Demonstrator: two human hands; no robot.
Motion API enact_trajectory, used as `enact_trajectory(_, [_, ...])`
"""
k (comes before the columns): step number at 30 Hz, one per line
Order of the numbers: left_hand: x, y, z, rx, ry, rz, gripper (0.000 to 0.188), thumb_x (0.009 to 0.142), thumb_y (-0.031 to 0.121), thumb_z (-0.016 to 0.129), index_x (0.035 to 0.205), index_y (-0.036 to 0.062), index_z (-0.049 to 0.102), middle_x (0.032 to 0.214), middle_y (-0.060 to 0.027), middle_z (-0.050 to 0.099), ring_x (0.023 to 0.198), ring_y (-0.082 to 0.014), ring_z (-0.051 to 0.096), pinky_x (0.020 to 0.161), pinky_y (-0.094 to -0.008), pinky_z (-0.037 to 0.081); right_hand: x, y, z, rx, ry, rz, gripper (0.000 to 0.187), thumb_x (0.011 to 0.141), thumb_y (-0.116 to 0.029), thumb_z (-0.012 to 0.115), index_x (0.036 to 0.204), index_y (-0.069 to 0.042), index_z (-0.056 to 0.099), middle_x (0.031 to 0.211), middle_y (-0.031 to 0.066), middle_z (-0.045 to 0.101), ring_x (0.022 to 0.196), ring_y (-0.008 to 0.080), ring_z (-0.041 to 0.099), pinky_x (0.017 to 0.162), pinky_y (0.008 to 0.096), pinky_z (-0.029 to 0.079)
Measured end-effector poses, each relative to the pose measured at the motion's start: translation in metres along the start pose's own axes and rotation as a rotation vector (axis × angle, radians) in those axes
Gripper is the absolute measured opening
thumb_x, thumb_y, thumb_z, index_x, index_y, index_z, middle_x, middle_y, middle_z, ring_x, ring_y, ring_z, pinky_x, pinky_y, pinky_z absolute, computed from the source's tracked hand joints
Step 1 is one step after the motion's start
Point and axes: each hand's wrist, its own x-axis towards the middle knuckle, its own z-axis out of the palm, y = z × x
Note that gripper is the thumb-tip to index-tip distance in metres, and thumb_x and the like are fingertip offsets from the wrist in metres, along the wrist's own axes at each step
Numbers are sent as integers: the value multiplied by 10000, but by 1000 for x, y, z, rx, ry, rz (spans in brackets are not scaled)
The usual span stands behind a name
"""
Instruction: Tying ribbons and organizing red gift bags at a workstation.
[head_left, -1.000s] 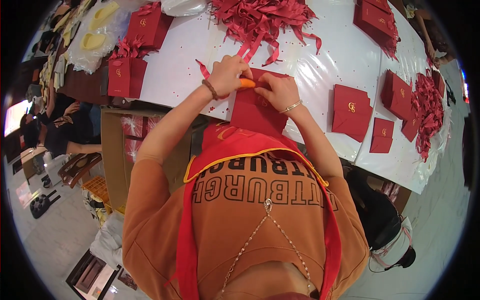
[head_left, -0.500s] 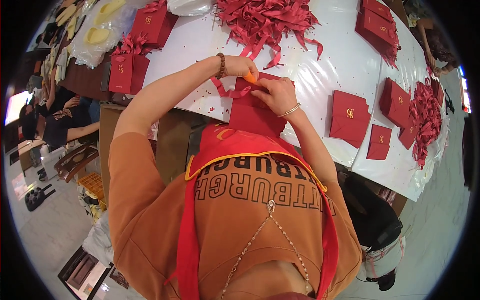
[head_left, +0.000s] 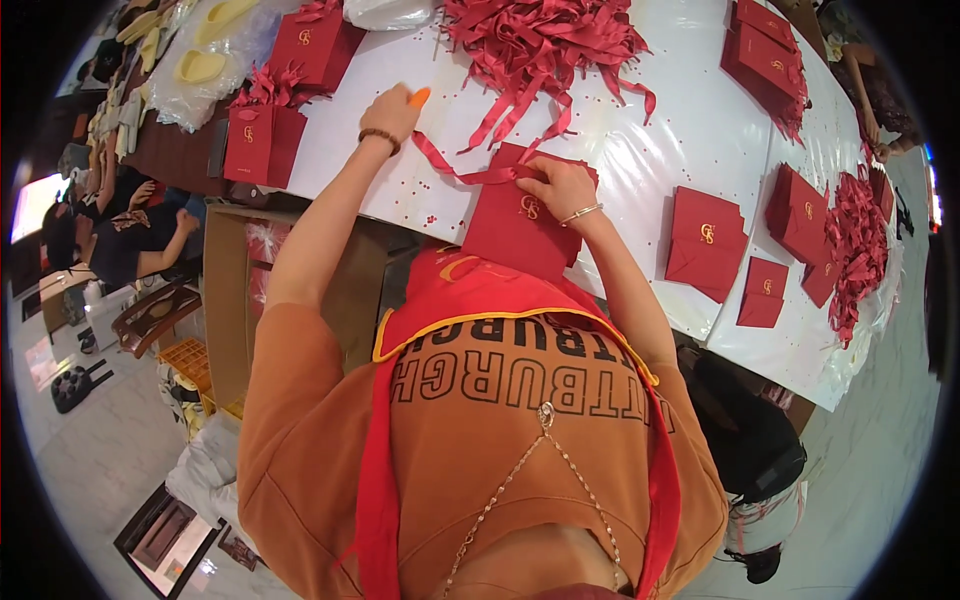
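The fingers [head_left: 535, 180] of the right hand [head_left: 563, 188] were pinched on the top part of a red bag [head_left: 510, 225], just where a red ribbon [head_left: 440, 165] met it. The left hand [head_left: 393, 112] was well apart, up to the left, with its fingers bent in. An orange thing [head_left: 419, 98] stuck out from it. I could not tell if that was a cover worn on a finger or a small tool being held.

The bag lay flat at the near edge of the white worktop [head_left: 690, 125], close to the red apron [head_left: 470, 290]. It looked light and a bit stiff, like thick paper, so a hard squeeze might have bent it. The flat sides near the top seemed the best place to hold it. The ribbon looked soft, shiny and maybe slippery, so its end seemed good to pinch.

The bag had a small gold sign made of fancy letters, partly under the hand. The flat bags [head_left: 705, 245] on the right had the same kind of gold sign. Big dark letters ran across the brown shirt [head_left: 500, 380], upside down in this view.
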Motion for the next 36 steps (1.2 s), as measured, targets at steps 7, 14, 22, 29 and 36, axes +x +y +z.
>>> enact_trajectory(7, [-19,-43,26,405,-44,-93,294,815,278,527,951,17,533,938,-200,599,850,-369,582,719,-433,462,4,0,4,-46,-28,-32,282,739,-347,608,916,-129,630,763,83,631,727,260,591,651,370,436])
enact_trajectory(14, [-19,-34,27,107,34,-31,218,767,131,585,963,42,553,857,-155,624,764,-272,609,688,-374,475,3,1,6,-33,-40,0,298,731,-358,615,921,-129,628,773,87,632,735,260,592,661,376,439])
enact_trajectory(22, [-57,63,47,-155,-516,514,199,742,143,556,888,35,636,833,-119,637,762,-250,605,690,-329,465,1,-3,-3,-221,-22,-67,326,695,-367,653,939,-152,631,875,69,598,829,257,556,694,364,432])
enact_trajectory(29, [-61,56,55,-123,-477,514,173,756,125,551,875,36,642,851,-122,630,822,-267,587,718,-345,451,-37,13,-32,-196,113,-28,340,659,-293,702,948,-134,617,920,98,530,832,267,535,700,358,447])
enact_trajectory(36, [-73,74,61,-60,-76,844,123,755,115,560,844,67,631,804,-127,610,766,-268,572,669,-374,432,-37,17,-24,266,-2,310,404,705,-229,684,1017,-8,555,744,148,615,659,237,602,608,323,467])
